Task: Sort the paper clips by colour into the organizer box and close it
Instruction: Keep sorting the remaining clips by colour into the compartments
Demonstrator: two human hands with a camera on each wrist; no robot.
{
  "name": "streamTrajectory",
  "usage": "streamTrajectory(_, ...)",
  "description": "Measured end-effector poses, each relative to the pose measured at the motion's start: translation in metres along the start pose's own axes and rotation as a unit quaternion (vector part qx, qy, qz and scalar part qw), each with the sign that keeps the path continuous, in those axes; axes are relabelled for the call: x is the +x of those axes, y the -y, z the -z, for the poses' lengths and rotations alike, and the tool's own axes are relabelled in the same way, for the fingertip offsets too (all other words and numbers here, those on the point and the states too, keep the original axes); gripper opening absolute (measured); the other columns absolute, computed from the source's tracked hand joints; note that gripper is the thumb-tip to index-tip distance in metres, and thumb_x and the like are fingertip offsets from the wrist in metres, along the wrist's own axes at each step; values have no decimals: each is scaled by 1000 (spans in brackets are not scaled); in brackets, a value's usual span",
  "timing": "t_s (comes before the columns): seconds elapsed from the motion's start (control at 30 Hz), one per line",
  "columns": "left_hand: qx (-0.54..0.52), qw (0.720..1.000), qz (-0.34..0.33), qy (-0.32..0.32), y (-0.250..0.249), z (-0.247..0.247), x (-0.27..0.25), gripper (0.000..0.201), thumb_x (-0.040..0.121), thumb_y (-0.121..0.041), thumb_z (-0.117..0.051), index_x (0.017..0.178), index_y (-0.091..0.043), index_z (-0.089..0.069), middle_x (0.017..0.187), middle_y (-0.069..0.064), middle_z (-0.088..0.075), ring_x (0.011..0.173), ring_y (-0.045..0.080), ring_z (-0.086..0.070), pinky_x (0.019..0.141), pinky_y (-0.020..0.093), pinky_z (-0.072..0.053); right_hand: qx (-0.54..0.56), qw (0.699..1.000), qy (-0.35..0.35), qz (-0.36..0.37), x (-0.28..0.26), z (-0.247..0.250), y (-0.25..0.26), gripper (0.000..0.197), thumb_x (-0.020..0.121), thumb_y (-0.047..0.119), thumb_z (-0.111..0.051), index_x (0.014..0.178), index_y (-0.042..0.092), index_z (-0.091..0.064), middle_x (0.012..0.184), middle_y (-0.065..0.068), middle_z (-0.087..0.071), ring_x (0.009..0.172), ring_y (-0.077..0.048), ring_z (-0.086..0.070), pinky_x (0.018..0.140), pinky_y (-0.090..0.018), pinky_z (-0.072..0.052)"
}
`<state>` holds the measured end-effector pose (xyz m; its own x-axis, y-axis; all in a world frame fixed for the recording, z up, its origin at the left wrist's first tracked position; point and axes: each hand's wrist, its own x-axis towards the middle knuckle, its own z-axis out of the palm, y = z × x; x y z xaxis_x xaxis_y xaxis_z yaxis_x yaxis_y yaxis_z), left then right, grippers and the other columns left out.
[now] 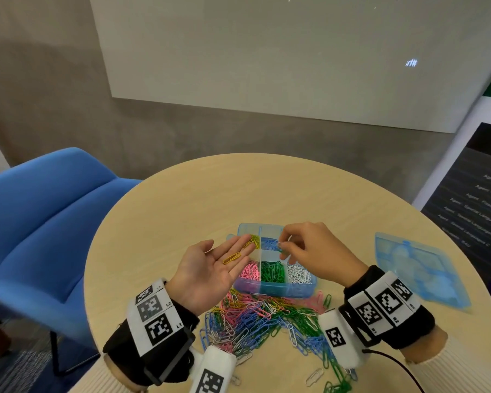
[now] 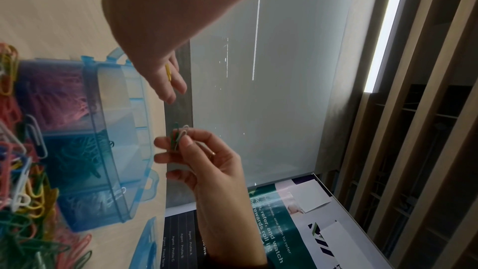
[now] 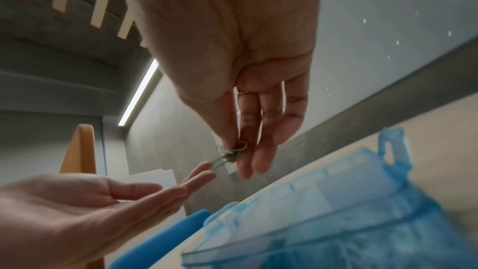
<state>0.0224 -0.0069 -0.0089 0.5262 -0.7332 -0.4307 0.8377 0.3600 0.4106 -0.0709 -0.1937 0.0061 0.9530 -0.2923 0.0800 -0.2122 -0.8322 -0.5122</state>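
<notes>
While your left hand [image 1: 210,268] lies palm up with its fingers [image 1: 238,246] straight over the left side of the organizer box [image 1: 284,289], it serves as a tray: one yellow clip [image 1: 232,258] rests loose on it, ungripped, probably so it can be tipped into the yellow compartment [image 1: 254,240] just beyond the fingertips. Your right hand [image 1: 318,251] hovers over the box's far right, thumb and fingers pinching a small bunch of clips [image 2: 177,137], green and pale ones together, likely held there for separating by colour. The box sits open on the desk [image 1: 295,194], with pink, green and white compartments filled along the near row, so that sorted clips drop straight in. The lid [image 1: 417,268] lies well apart to the right, keeping the compartments clear. The unsorted pile [image 1: 267,319] lies just beside the box's near wall, within easy reach. Note the limits: the exact count of pinched clips cannot be read; your hands cover part of the far row; the pile's near edge is hidden behind the wrist units; the right wrist view is blurred at the box.
</notes>
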Motion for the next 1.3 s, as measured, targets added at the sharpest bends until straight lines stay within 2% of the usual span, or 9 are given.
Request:
streamTrajectory(0.17, 0, 1000, 3, 3, 2, 0, -1, 52, 105, -28, -24, 125, 10, -54, 119, 23, -66, 119, 37, -57, 98, 41, -44, -11, 999, 4, 40, 1, -4, 2, 10, 92, 22, -66, 89, 20, -76, 80, -1, -71, 75, -18, -63, 68, -25, -47)
streamTrajectory(0.27, -5, 1000, 1, 8, 0, 1, -1, 51, 105, -27, -24, 125, 9, -53, 120, 23, -65, 118, 37, -58, 95, 42, -46, -7, 999, -1, 34, 2, -4, -2, 8, 90, 22, -68, 88, 20, -76, 79, 1, -71, 76, -15, -64, 69, -24, -49)
streamTrajectory(0.47, -8, 1000, 22, 19, 3, 1, 0, 50, 104, -26, -26, 121, 9, -57, 116, 21, -67, 112, 33, -62, 92, 44, -53, 41, 999, 27, 19, -1, -4, -5, 10, 91, 22, -63, 82, 20, -66, 75, 3, -73, 74, -15, -68, 76, -36, -56)
streamTrajectory(0.6, 4, 999, 33, 7, 9, 1, 1, 48, 104, -24, -30, 116, 11, -61, 104, 20, -70, 100, 27, -66, 77, 45, -55, 44, 999, -14, 4, -3, -1, -7, 12, 93, 21, -61, 82, 20, -63, 85, 3, -67, 75, -10, -62, 65, -15, -48)
streamTrajectory(0.73, 6, 999, 36, 14, 10, 2, 2, 50, 105, -26, -27, 119, 12, -58, 117, 22, -67, 112, 32, -63, 91, 40, -54, -3, 997, -68, -39, 0, 2, -18, 13, 93, 19, -61, 80, 19, -64, 74, -2, -66, 67, -15, -59, 61, -23, -42)
streamTrajectory(0.9, 12, 999, 26, 17, 12, 0, 1, 49, 105, -24, -27, 126, 12, -51, 121, 24, -64, 119, 36, -58, 105, 41, -42, -32, 997, -38, -65, -8, 4, -24, 12, 91, 13, -61, 87, 13, -72, 76, -2, -71, 70, -11, -65, 69, -22, -49)
streamTrajectory(1.0, 26, 999, 25, 20, 14, 1, 2, 48, 105, -23, -26, 129, 12, -49, 123, 25, -63, 120, 36, -57, 107, 42, -40, -35, 996, -43, -77, -13, 4, -30, 13, 91, 13, -62, 96, 12, -74, 84, -2, -73, 75, -10, -66, 74, -22, -51)
streamTrajectory(1.13, 42, 999, 15, 32, 14, 3, 4, 45, 104, -18, -26, 128, 12, -49, 123, 24, -63, 120, 36, -57, 101, 43, -47, -44, 995, -55, -72, -25, 7, -37, 27, 92, 31, -63, 114, 17, -70, 106, 5, -70, 86, -7, -65, 84, -25, -51)
streamTrajectory(1.3, 60, 997, -20, 33, 5, 4, 9, 45, 105, -19, -25, 129, 9, -51, 124, 20, -64, 120, 33, -57, 94, 41, -52, -3, 997, -32, -71, -53, 16, -49, 27, 89, 39, -66, 115, 31, -63, 101, 16, -66, 82, 2, -64, 73, -14, -48)
